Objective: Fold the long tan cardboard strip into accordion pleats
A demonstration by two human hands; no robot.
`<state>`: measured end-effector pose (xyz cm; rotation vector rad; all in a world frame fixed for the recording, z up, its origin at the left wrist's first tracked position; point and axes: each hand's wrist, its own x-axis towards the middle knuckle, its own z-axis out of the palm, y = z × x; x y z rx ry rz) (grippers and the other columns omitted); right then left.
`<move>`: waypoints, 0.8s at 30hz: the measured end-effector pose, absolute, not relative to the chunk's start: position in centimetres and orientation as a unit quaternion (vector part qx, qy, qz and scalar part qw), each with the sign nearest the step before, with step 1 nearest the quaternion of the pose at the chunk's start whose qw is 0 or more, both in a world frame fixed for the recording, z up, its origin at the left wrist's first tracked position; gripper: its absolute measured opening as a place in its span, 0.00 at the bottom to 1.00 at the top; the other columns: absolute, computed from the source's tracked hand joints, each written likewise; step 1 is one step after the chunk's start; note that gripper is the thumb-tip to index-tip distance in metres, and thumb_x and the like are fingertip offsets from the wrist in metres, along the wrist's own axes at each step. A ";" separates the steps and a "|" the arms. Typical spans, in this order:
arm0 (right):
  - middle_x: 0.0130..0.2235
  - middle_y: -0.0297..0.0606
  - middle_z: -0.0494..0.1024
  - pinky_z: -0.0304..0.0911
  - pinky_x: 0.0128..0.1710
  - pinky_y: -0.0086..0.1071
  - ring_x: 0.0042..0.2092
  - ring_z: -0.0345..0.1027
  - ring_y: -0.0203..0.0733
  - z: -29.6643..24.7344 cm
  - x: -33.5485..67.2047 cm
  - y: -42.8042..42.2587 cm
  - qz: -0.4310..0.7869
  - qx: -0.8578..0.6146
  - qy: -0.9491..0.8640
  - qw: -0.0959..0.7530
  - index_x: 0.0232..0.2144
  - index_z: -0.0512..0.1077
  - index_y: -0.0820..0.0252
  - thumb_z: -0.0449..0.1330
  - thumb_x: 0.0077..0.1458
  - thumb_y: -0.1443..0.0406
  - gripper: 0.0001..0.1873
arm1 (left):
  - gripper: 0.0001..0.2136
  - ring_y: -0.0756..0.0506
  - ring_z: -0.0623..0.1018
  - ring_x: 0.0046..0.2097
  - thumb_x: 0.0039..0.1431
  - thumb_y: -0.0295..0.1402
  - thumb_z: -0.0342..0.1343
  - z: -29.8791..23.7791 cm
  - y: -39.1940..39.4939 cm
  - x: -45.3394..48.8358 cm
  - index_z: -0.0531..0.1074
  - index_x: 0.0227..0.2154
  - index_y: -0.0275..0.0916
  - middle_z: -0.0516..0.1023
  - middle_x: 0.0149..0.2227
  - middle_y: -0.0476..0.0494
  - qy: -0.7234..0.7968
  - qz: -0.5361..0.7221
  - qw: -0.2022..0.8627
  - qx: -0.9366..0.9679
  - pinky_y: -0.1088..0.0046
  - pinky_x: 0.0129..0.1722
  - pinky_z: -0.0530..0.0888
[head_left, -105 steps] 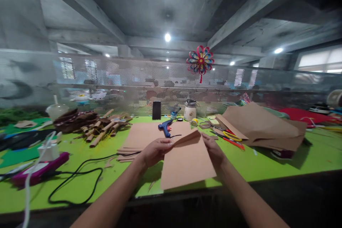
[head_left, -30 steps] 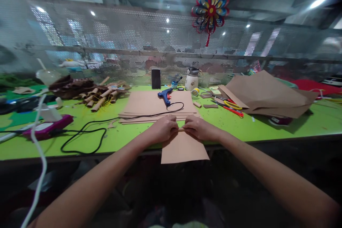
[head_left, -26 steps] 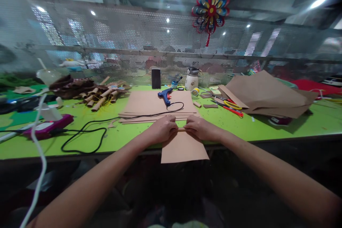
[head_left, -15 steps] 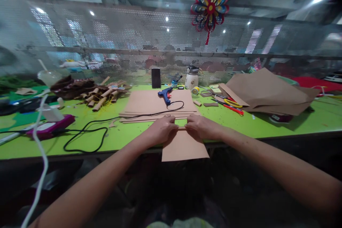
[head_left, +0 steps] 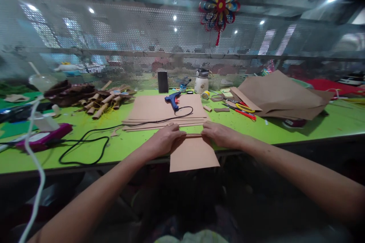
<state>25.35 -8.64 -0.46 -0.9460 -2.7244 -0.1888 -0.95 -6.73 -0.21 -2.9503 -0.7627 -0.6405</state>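
A sheet of brown paper [head_left: 194,155] lies over the near edge of the green table [head_left: 134,142], its near half hanging off. The far edge of the sheet is rolled into a thin tube. My left hand [head_left: 164,140] and my right hand [head_left: 219,135] both press with curled fingers on that rolled edge, a short gap between them. Just beyond my hands lies a stack of brown paper sheets [head_left: 159,112] with a blue glue gun [head_left: 172,100] on it.
A black cord [head_left: 85,146] loops across the table at left, near a purple device [head_left: 42,138]. Rolled paper tubes [head_left: 99,102] lie at back left. Scissors [head_left: 242,110] and large brown sheets [head_left: 285,97] sit at right. A mesh screen [head_left: 114,45] backs the table.
The sheet, held up in the air 3.5 s ago, now lies on the table edge with its far edge rolled. In the last second my hands have spread slightly apart along the roll.
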 end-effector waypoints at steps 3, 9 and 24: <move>0.32 0.39 0.65 0.53 0.32 0.29 0.35 0.57 0.38 -0.4 25.3 -8.8 -0.067 -0.332 -0.933 0.124 0.28 0.68 0.63 0.54 0.51 0.74 0.06 | 0.10 0.47 0.67 0.37 0.62 0.30 0.44 -0.3 -6.6 -1.2 0.71 0.37 0.36 0.67 0.32 0.43 -0.251 -0.212 -0.011 -0.944 0.72 0.36 0.65; 0.32 0.42 0.69 0.55 0.34 0.32 0.36 0.60 0.40 0.5 24.1 -8.9 -0.085 -0.369 -0.920 0.098 0.28 0.71 0.64 0.54 0.57 0.65 0.09 | 0.09 0.47 0.67 0.36 0.60 0.26 0.44 -0.4 -6.8 -1.2 0.70 0.34 0.35 0.66 0.33 0.42 -0.262 -0.201 0.004 -0.944 0.72 0.34 0.65; 0.34 0.40 0.65 0.53 0.34 0.30 0.38 0.57 0.40 -0.5 24.9 -9.3 -0.085 -0.351 -0.924 0.125 0.29 0.68 0.63 0.54 0.52 0.73 0.04 | 0.10 0.46 0.67 0.37 0.61 0.25 0.44 0.0 -7.1 -1.5 0.71 0.36 0.35 0.67 0.33 0.41 -0.264 -0.160 0.048 -0.950 0.71 0.35 0.65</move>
